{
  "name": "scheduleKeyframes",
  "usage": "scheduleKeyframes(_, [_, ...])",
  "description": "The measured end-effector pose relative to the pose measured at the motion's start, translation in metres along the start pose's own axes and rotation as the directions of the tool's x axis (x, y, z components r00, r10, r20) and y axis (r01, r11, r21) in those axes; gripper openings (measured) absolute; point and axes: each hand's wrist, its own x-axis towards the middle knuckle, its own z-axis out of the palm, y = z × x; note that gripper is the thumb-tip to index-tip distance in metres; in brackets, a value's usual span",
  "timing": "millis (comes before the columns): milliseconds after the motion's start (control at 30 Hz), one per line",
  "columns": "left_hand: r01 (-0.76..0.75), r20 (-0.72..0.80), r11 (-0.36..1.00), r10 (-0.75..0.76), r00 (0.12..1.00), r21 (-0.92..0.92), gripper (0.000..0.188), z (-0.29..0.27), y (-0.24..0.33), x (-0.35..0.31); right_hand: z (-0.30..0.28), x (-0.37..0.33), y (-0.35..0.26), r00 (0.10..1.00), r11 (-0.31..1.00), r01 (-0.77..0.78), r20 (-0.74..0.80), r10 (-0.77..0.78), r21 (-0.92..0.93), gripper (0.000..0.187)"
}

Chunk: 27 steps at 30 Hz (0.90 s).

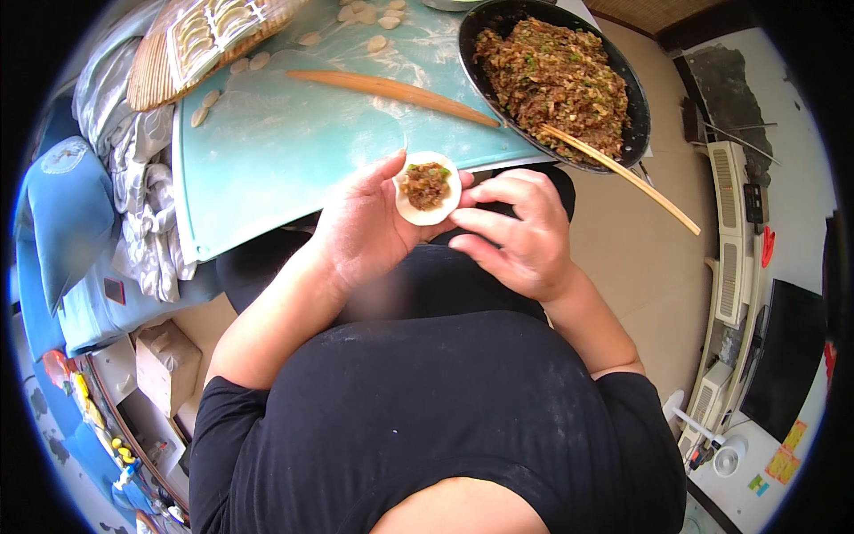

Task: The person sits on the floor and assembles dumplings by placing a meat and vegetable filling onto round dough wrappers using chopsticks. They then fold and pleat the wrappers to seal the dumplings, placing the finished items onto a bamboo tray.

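My left hand (369,218) holds a round dumpling wrapper (425,215) flat, its thumb at the left rim and its fingers beneath. A mound of brown filling (427,184) with green bits lies in the wrapper's middle. From the right, my right hand (520,230) reaches to the wrapper's edge with curved, parted fingers, fingertips at or very near the rim and nothing else in them. Beyond the hands, a black pan (643,111) is heaped with the same meat filling (551,84). A pair of chopsticks (627,176) rests across its near right rim.
A floured green board (240,160) covers the table. On it lie a wooden rolling pin (396,93) and several small dough pieces (378,42). At the far left, a woven tray (153,67) carries a white container (197,71) of shaped dumplings. Grey patterned cloth (142,205) hangs at the left.
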Motion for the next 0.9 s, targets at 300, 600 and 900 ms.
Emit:
scheduleKeyframes(300, [-0.101, -0.087, 0.993, 0.106, 0.991, 0.054, 0.036, -0.014, -0.001, -0.020, 0.037, 0.013, -0.006, 0.964, 0.955, 0.266, 0.006, -0.267, -0.133, 0.020])
scheduleKeyframes(600, [-0.230, -0.105, 0.909, 0.281, 0.954, 0.348, 0.021, -0.009, -0.002, -0.035, 0.044, 0.032, -0.019, 0.990, 0.990, 0.143, -0.005, -0.143, 0.020, 0.024])
scheduleKeyframes(900, [-0.362, 0.131, 0.788, 0.344, 0.930, 0.499, 0.050, -0.015, 0.001, -0.049, 0.040, 0.036, -0.029, 0.967, 0.880, -0.245, 0.043, 0.250, 0.407, 0.016])
